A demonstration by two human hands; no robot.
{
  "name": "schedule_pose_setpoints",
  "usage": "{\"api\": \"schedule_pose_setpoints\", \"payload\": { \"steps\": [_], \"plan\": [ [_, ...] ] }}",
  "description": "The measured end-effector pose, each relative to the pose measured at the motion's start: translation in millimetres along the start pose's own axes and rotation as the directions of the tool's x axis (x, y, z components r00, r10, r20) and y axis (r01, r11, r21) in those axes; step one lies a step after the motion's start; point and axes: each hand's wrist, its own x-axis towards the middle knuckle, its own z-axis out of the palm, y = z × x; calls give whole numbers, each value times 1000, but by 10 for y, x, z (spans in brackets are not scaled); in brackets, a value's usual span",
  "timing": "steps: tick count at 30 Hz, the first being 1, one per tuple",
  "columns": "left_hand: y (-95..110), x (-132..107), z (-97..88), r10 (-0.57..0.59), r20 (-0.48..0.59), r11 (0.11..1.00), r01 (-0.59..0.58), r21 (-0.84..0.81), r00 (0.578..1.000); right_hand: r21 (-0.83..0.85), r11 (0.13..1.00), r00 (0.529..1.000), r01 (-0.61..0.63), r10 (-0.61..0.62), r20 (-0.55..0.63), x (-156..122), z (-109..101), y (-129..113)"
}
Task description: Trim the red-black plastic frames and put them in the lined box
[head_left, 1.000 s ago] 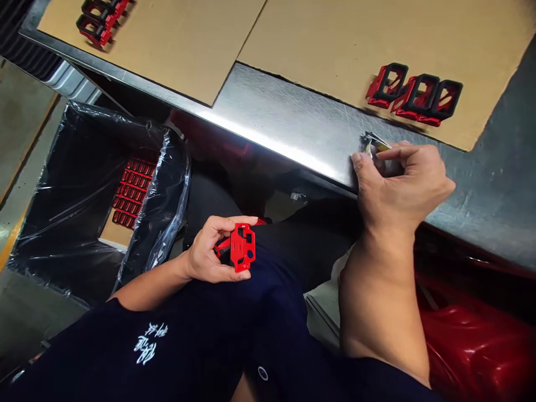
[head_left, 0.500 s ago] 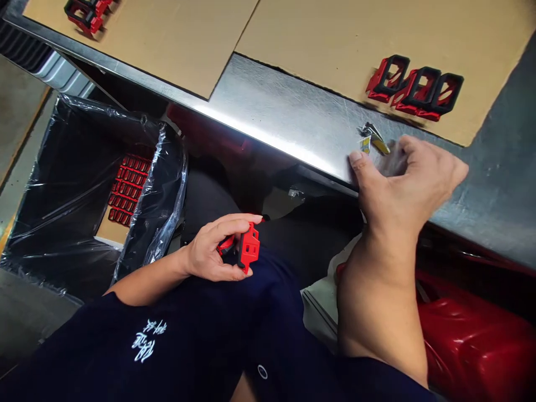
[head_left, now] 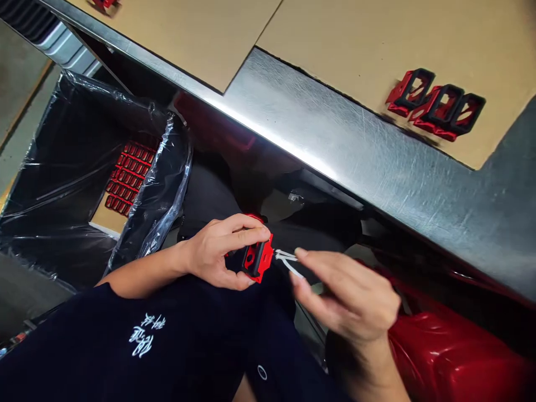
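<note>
My left hand (head_left: 218, 254) is shut around a red plastic moulded part (head_left: 257, 258), with its dark-holed face turned toward my right. My right hand (head_left: 347, 296) is close beside it, pinching a small pale metal clip (head_left: 286, 260) between thumb and fingers. The clip's far end reaches the red part's edge, but I cannot tell whether the two are joined. My fingers hide much of the red part.
Several red-and-black frames (head_left: 435, 106) lie on a cardboard sheet (head_left: 355, 50) on a steel table (head_left: 355, 151). A plastic-lined bin (head_left: 62, 167) below the table's edge holds rows of red parts (head_left: 125, 178). Shiny red material (head_left: 456, 352) lies at lower right.
My right hand has left the steel tabletop and come down left to the red part, carrying the clip, which no longer lies on the table. My left hand has turned the red part.
</note>
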Motion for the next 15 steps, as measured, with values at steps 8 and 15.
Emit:
{"api": "schedule_pose_setpoints", "payload": {
  "steps": [8, 15],
  "plan": [
    [-66, 61, 72, 49, 38, 996, -46, -70, 998, 203, 979, 999, -21, 27, -25, -107, 229, -172],
    [-69, 40, 52, 33, 44, 998, -30, -55, 999, 220, 975, 999, -22, 27, -19, -60, 240, -191]
  ]
}}
